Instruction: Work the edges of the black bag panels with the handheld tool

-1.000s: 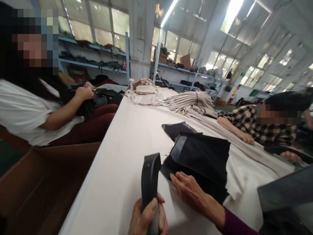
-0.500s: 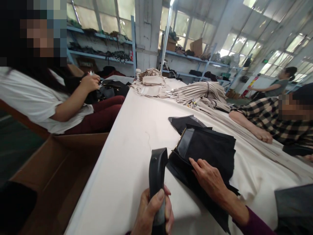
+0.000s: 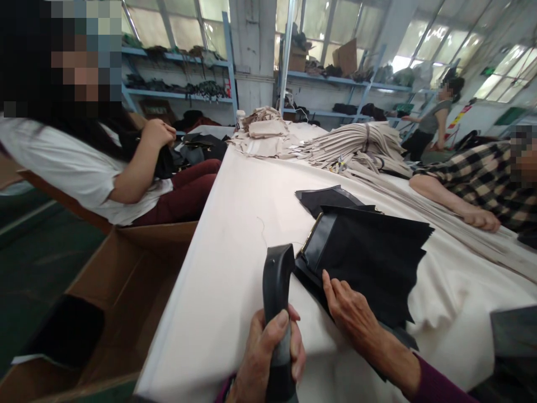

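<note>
My left hand (image 3: 271,347) is wrapped round the handle of a black handheld tool (image 3: 277,285), its head pointing up beside the cloth. Black cloth pieces (image 3: 373,252) lie stacked and fanned out on the white-covered table (image 3: 226,268). Along their left end runs a shiny dark strip (image 3: 322,243) with a gold-coloured edge. My right hand (image 3: 350,308) rests on the lower left part of the stack, fingers extended and pressing on it. Behind the stack lies another dark piece (image 3: 327,198).
Bundles of beige cloth (image 3: 356,145) lie at the table's far end. A person in white (image 3: 84,173) sits at the left, above a cardboard box (image 3: 121,291). A person in a checked shirt (image 3: 474,179) leans on the right side. Dark material (image 3: 514,347) lies lower right.
The view has shifted slightly to the left and down. The top black cloth has swung and spread out to the right. The left hand still holds the tool; the right stays on the stack.
</note>
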`<move>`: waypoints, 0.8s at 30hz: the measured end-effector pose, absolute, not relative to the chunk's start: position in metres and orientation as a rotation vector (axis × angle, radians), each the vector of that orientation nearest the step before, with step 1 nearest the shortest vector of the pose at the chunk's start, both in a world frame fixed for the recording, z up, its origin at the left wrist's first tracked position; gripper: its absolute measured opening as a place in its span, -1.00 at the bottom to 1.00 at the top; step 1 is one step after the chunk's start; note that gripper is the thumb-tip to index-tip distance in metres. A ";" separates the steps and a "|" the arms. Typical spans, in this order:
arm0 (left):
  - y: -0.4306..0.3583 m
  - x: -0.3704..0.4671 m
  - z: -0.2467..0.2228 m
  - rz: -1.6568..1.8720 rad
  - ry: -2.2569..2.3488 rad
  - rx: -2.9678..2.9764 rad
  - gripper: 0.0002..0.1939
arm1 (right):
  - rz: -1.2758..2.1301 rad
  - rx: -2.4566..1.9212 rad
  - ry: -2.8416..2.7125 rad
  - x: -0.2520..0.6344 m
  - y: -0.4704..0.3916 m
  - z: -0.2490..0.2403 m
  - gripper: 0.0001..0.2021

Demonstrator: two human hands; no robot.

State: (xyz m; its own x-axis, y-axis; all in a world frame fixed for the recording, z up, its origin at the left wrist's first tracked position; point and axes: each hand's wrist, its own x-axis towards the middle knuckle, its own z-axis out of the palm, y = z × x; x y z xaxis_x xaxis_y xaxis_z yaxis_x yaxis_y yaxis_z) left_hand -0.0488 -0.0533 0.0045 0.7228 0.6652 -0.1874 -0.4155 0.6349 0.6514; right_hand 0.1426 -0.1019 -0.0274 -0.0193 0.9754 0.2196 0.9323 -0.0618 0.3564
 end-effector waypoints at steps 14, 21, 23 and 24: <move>-0.082 -0.031 -0.006 0.474 0.459 0.617 -0.68 | 0.518 2.452 2.263 0.146 -0.105 -0.039 -0.61; -0.076 -0.012 -0.005 0.444 0.623 0.605 -0.60 | 0.582 2.380 2.279 0.145 -0.108 -0.044 -0.68; -0.073 -0.008 -0.004 0.447 0.627 0.605 -0.60 | 0.572 2.365 2.281 0.144 -0.107 -0.042 -0.67; -0.071 -0.005 -0.004 0.455 0.624 0.606 -0.60 | 0.564 2.364 2.285 0.144 -0.107 -0.042 -0.67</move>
